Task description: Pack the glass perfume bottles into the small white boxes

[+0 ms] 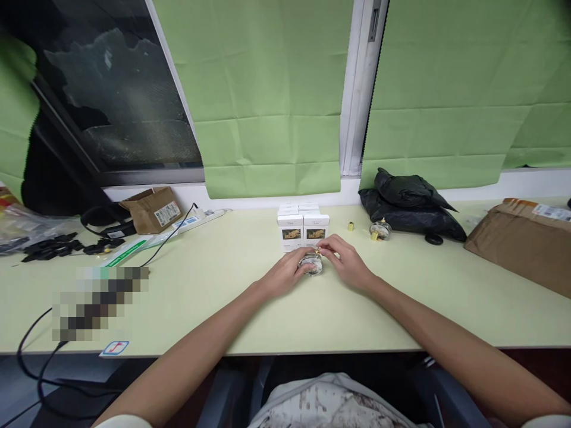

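White, dark-marked shirt, nearest, below the table's front edge; grey chair armrests at either side. Table, pale yellow-green. Tag, 1, blue-bordered with a red mark, at the front edge, left. Pixelated patch, 1, behind it, contents hidden; black cables looping down beside it.

Left hand: curled around the side of a bottle, glass, rounded, at the table's middle. Right hand: thumb and fingertips pinching the bottle's gold top. The fingers mask part of both.

White boxes, 2 in front with dark pictures, more behind; just beyond the hands, blocking the way straight back. The hands overlap their lower part.

To the right: gold cap, 1, upright, apart from all else; second bottle, 1, gold piece just before it; black disc, 1; black bags, piled, close behind that bottle; carton, brown, far right.

To the left: black tangle; clear bag; open box, brown, labelled; power strip, white.

Rearmost: green blinds, hanging before the windows; dark pane exposed at left.
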